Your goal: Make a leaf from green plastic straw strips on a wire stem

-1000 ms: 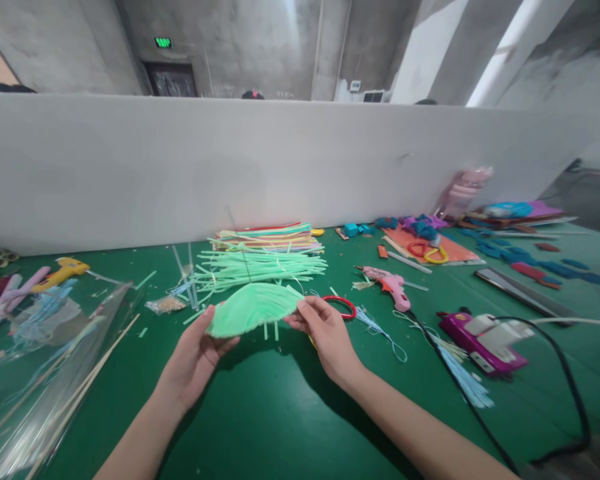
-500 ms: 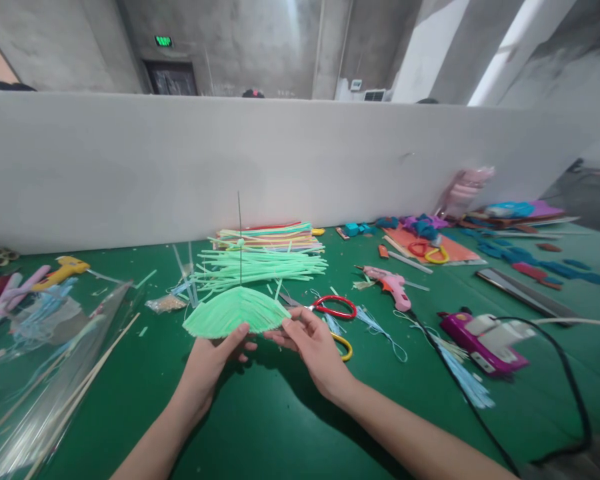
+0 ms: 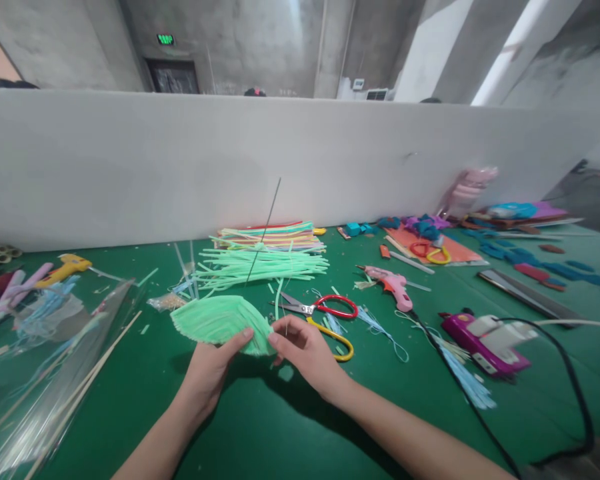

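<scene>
A light green fan-shaped leaf of pipe cleaners [image 3: 213, 317] is held above the table, tilted down to the right. My left hand [image 3: 217, 363] grips its lower edge, thumb on top and the other fingers beneath. At the right tip, my right hand [image 3: 305, 350] pinches the leaf's edge between thumb and fingers. A thin dark wire [image 3: 266, 227] rises behind the leaf, leaning right. Just beyond lie a bundle of green pipe cleaners [image 3: 265, 265] and open scissors [image 3: 330, 310] with one red and one yellow handle.
On the right are a pink glue gun [image 3: 393, 285], a purple power strip [image 3: 485, 347] with a black cable and blue string [image 3: 463, 373]. To the left lie a yellow glue gun [image 3: 67, 268] and clear plastic sheets [image 3: 80, 360]. A white partition [image 3: 280, 160] stands behind the table.
The leaf has turned clockwise, its right end dropping, and the wire now leans right instead of standing upright. My right hand has moved slightly down, uncovering more of the scissors.
</scene>
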### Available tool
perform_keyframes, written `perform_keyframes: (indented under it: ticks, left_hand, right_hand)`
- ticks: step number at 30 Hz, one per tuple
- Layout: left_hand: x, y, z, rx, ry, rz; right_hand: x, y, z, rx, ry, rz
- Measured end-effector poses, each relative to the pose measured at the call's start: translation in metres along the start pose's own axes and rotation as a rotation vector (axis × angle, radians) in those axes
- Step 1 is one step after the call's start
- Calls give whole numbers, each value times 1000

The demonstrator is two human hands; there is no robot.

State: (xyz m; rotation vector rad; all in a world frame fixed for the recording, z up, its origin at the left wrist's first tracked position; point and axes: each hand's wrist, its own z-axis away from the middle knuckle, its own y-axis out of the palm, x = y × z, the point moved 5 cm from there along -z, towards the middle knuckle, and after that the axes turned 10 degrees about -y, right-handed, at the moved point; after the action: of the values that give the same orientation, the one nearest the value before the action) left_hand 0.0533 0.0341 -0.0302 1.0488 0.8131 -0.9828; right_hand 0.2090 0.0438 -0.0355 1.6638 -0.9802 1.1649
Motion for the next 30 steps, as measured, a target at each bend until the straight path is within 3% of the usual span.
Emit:
perform_keyframes:
  ticks: [7,18,30]
  left_hand:
    - [5,6,4,13,23,-109]
    - [8,7,7,43,-89,-13]
    - [10,2,5,-7,-34,-42]
  right_hand:
    - [-4,-1,0,13,29,57]
    - [5,3,2,48,-3,89]
    - [3,2,1,53,-22,84]
